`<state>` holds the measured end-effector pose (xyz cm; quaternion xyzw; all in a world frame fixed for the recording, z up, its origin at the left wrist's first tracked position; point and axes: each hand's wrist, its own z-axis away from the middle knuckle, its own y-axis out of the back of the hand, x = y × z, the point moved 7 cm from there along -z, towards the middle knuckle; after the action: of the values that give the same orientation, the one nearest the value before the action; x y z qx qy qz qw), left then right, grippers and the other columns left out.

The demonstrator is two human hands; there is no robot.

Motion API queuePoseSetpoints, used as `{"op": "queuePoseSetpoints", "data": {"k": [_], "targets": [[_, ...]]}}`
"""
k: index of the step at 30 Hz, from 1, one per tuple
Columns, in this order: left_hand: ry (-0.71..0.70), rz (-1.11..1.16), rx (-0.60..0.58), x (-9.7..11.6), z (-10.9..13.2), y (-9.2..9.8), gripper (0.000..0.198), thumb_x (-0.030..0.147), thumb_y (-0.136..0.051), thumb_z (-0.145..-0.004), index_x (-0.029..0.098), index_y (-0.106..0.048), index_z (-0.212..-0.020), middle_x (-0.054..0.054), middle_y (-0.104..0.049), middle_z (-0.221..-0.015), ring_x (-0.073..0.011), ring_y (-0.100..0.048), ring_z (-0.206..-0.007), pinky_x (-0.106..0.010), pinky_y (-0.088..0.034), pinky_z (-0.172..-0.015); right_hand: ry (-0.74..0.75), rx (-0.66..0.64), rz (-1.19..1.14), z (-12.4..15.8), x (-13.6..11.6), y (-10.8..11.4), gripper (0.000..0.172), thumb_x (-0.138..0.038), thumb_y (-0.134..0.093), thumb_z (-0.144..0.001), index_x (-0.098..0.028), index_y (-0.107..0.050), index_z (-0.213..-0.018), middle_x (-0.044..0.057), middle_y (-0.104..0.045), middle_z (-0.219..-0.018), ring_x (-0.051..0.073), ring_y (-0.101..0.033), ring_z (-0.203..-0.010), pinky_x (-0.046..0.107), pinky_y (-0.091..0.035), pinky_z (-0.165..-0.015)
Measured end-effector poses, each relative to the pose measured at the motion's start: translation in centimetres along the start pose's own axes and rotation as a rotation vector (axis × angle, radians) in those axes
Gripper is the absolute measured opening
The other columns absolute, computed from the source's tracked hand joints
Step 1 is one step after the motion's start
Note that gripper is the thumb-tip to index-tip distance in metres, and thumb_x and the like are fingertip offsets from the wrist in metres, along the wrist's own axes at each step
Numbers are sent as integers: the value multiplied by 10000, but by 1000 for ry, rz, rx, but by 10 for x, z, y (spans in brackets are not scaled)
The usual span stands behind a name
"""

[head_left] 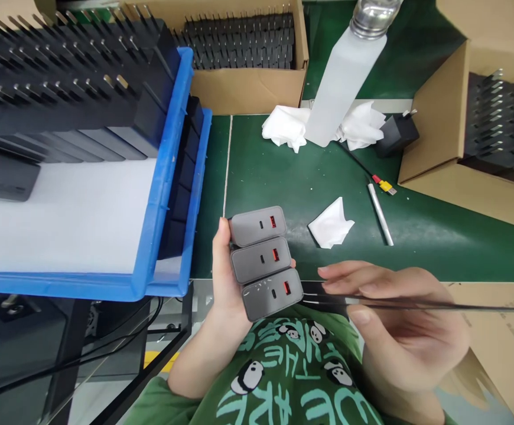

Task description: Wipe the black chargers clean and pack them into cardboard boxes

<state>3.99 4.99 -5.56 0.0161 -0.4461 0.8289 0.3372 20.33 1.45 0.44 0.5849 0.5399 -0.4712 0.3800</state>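
**Three chargers fanned in your left hand, tweezers at the nearest one**

Nearest you, your left hand (224,277) is closed around three grey chargers (263,260), the thumb down their left side and the fingers hidden behind. They sit edge to edge in a row running away from you, just off the near edge of the surface (283,171). All three port faces are turned up toward you, which looks like a way to keep every face in view at once.

Your right hand (399,330) pinches long dark tweezers (416,303) between the thumb and the extended fingers. The tool lies nearly level, its handle trailing off to the right. Its tips reach left to the right edge of the closest charger, at or just beside it; I cannot tell whether they touch. That low, sideways hold probably keeps the tips steady and clear of the faces.

Farther out on the green surface lie a folded wipe (331,224) and, to its right, a thin pale rod (381,215).

Beyond them a frosted bottle (345,77) stands among crumpled wipes (283,127). A black charger (396,134) lies to their right.

On the left, a blue bin (168,177) holds rows of dark chargers with their prongs up. Cardboard boxes (248,88) at the far edge and on the right hold more.
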Motion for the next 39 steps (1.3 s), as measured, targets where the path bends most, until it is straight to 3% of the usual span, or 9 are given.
{"op": "queuePoseSetpoints", "data": {"k": [4,13,22,30,39], "targets": [[-42,-54,8,2,-1,-1,584,710,-745,-672,155,-708,-851,-63,-677,-720,-188,-632,-617,-286,-529,-586,61,-46,-33,-2,-8,-3,476,59,-661,-714,-261,-687,-1065,4,-767,-882,250,-744,-819,484,-671,-813],[-148,-111,31,6,3,2,588,732,-673,-737,160,-717,-868,-60,-679,-757,-179,-627,-641,-295,-531,-604,85,-108,24,-3,-17,-2,584,110,-663,-676,-247,-689,-1137,-11,-770,-996,250,-740,-948,487,-669,-898],[-208,-149,65,10,1,2,595,743,-675,-728,167,-724,-867,-62,-665,-752,-179,-598,-641,-310,-540,-598,167,-204,184,-7,-30,-5,559,101,-690,-678,-202,-682,-1148,10,-753,-1002,243,-748,-962,457,-679,-886],[-200,-120,54,10,0,1,591,741,-689,-718,173,-751,-867,-65,-686,-730,-178,-621,-623,-294,-547,-586,107,-183,87,-4,-22,-5,570,121,-670,-670,-198,-676,-1142,15,-755,-1011,253,-733,-987,469,-669,-863],[-239,-111,127,10,8,5,582,718,-710,-710,179,-756,-923,-47,-718,-739,-202,-679,-612,-291,-568,-552,81,-207,175,-4,-24,-9,514,93,-688,-699,-196,-673,-1124,36,-743,-992,256,-727,-999,449,-668,-839]]}}
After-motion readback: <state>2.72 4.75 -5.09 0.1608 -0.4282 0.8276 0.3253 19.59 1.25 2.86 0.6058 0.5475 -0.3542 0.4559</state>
